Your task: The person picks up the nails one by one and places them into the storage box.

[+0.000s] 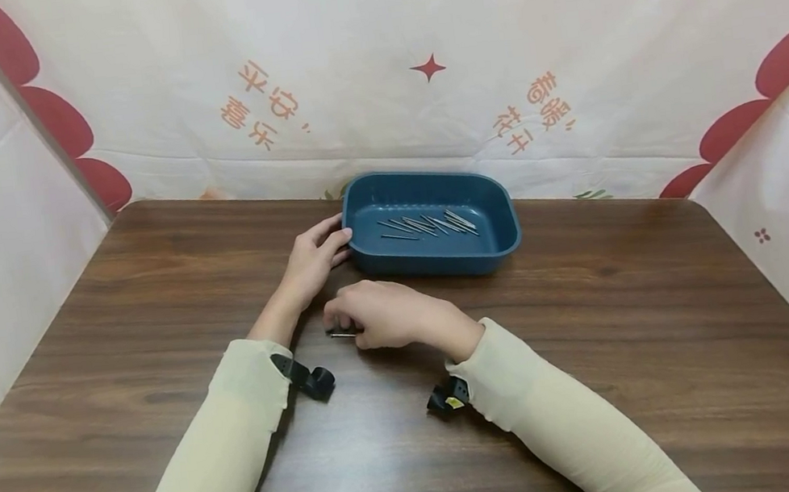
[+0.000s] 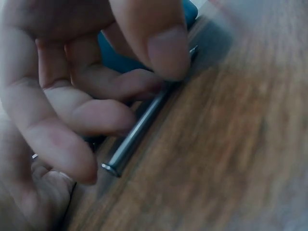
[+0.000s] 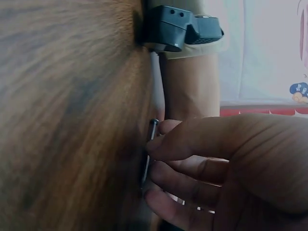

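My left hand (image 1: 311, 262) holds the left end of a dark blue plastic tub (image 1: 433, 264), thumb at the rim and fingers against the outside wall. In front of the tub, my right hand (image 1: 391, 313) reaches down to the tabletop with fingers bent. A single steel nail (image 2: 137, 127) with a flat head lies along the right hand's fingertips, close to the wood, and the thumb covers part of it. The right wrist view has this nail (image 3: 148, 154) pinched between thumb and fingers. Several similar nails (image 1: 429, 224) lie loosely inside the tub.
The brown wooden table (image 1: 629, 317) extends around both hands. A printed cloth (image 1: 359, 63) hangs behind it and down both sides, near the tub's back. Each wrist carries a black camera mount, the left one (image 3: 168, 29) visible beyond the right hand.
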`<state>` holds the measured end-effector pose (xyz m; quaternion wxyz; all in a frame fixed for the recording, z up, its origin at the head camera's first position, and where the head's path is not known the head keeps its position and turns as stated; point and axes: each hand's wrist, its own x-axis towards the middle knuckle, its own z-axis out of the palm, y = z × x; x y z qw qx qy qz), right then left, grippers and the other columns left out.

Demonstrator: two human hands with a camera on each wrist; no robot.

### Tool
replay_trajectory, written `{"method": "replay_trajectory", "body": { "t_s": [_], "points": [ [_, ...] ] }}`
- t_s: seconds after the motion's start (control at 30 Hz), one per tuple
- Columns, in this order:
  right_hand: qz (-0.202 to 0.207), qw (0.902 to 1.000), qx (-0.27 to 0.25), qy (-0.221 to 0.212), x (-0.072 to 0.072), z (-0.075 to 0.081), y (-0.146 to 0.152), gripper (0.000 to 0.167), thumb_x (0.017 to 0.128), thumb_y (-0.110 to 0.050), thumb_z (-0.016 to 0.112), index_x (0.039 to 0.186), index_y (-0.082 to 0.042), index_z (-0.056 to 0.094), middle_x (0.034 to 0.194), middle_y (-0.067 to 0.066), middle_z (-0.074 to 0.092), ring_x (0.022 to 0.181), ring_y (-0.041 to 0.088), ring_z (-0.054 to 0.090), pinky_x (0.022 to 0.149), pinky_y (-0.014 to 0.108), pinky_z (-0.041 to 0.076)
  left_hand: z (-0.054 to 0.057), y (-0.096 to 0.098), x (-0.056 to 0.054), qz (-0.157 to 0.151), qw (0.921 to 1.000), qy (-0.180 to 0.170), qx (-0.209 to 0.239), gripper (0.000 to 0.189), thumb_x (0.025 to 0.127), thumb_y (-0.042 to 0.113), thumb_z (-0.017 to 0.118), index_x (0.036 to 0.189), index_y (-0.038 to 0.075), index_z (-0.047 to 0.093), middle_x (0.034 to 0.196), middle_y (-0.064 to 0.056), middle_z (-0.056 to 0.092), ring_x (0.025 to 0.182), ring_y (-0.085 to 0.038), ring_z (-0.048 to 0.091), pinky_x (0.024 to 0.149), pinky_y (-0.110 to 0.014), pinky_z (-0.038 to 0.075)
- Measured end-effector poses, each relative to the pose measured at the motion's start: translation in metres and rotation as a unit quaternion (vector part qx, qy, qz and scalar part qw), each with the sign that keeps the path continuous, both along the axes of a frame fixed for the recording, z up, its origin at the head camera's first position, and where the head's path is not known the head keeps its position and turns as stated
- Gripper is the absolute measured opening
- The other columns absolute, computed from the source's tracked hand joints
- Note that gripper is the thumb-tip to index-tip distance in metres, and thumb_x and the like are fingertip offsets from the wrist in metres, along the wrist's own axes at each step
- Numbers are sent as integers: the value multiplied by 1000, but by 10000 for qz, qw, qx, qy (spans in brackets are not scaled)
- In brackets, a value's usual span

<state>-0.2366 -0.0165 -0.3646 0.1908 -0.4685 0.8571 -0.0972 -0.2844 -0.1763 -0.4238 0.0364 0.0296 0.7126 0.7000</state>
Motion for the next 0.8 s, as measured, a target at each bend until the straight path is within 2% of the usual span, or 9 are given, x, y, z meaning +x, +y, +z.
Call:
{"method": "replay_trajectory", "body": {
  "t_s": [0.37, 0.8],
  "points": [
    [-48, 9999, -14, 133, 2, -6, -3, 35, 87, 1, 70, 115, -19, 69, 99, -2, 67, 92, 10, 62, 78, 25, 54, -1, 0, -1, -3, 10000, 60, -50, 53, 105, 27, 54, 153, 8, 44, 154, -14, 49, 134, -29, 58, 108, -37, 55],
    [-113, 9996, 91, 247, 4, -9, -6, 31, 83, 0, 70, 106, -20, 66, 94, -2, 63, 84, 11, 58, 67, 24, 49, 0, 1, 0, -15, 10000, 42, -26, 53, 105, 27, 54, 154, 8, 43, 155, -14, 48, 134, -29, 58, 108, -36, 55]
  ]
}}
